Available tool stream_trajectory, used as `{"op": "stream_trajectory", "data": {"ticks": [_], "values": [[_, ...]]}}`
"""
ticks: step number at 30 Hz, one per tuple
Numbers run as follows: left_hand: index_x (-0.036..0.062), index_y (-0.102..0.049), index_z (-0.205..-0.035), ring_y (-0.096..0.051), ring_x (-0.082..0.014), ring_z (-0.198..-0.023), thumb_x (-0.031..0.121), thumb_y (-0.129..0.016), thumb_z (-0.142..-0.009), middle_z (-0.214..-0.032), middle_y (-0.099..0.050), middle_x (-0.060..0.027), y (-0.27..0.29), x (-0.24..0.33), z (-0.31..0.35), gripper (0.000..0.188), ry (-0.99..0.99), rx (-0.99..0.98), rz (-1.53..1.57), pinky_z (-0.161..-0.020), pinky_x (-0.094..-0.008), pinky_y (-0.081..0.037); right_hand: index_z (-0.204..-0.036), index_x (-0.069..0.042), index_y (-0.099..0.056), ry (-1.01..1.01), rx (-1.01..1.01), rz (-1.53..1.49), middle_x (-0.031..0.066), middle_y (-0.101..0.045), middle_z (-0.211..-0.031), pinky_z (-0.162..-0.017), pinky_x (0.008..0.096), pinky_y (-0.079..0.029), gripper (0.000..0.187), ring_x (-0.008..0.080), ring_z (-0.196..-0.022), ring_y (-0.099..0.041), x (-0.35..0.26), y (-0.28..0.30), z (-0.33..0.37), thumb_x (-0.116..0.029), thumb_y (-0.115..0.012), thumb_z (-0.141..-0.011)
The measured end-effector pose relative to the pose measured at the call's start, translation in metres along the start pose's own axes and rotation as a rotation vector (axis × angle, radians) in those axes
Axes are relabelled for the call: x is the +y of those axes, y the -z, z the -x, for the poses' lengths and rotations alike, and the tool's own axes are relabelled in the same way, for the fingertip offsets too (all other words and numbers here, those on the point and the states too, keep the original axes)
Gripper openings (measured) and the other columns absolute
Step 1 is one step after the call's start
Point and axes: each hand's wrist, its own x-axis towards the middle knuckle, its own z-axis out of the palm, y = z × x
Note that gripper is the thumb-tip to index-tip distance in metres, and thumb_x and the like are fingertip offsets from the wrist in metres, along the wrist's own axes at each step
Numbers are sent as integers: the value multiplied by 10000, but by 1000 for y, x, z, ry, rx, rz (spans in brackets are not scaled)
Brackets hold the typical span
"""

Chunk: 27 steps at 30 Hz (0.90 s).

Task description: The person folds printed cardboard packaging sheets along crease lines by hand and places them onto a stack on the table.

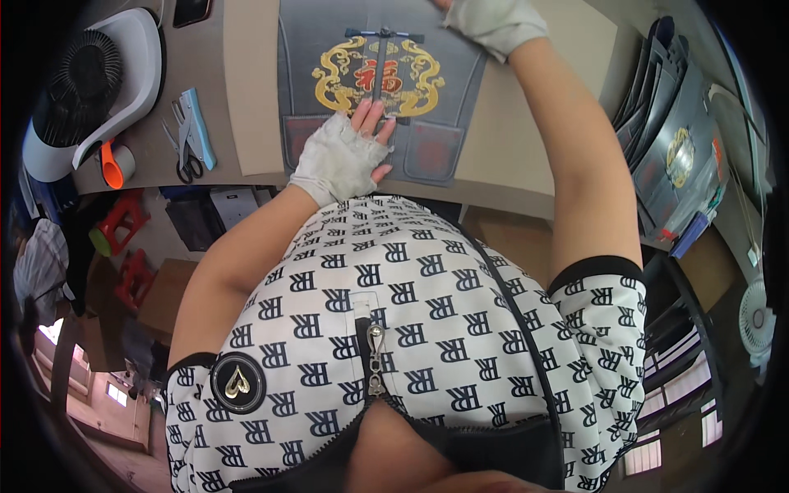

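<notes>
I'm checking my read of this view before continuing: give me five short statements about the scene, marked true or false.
1. The white-gloved left hand lies on the dark grey decorated panel. True.
2. The black-handled scissors lie on the panel. False: the black-handled scissors lie on the brownish-grey table, left of the panel.
3. A red character sits inside the panel's gold ornamental ring. True.
4. The white-gloved right hand is entirely in view. False: the picture's top edge cuts off the white-gloved right hand.
5. A small white fan is at far right. True.

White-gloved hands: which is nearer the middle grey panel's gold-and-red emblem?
The left hand: its fingers reach the emblem; the right hand lies farther away, at the picture's top.
</notes>
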Motion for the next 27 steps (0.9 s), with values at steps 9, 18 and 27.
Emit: {"op": "stream_trajectory", "data": {"ticks": [9, 18, 27], "values": [[38, -537, -1507, -388, -407, -1522, 479, -661, -928, -1620, -420, -271, 7, 25, 10, 739, 27, -2, 48, -1202, -551, -357, -1531, -48, -512, -361, 71, 60, 228, -459, -1614, -1246, 550, -329, 684, 372, -1516, -419, 53, 2, -54, -426, -647, -977], [24, -519, -1518, -397, -426, -1518, 459, -676, -918, -1599, -449, -283, 9, 28, 0, 757, -5, 15, -45, -1210, -526, -355, -1588, -41, -434, -181, 47, 23, 256, -405, -1645, -1276, 532, -269, 772, 370, -1567, -338, -32, 12, 48, -461, -645, -976], [-33, -513, -1509, -356, -433, -1544, 407, -696, -914, -1603, -418, -322, -6, 14, -6, 763, -56, 143, -80, -1238, -521, -322, -1542, -156, -532, -259, -5, -190, 185, -469, -1619, -1225, 570, -317, 802, 359, -1517, -419, -154, -36, 187, -638, -649, -912]]}}
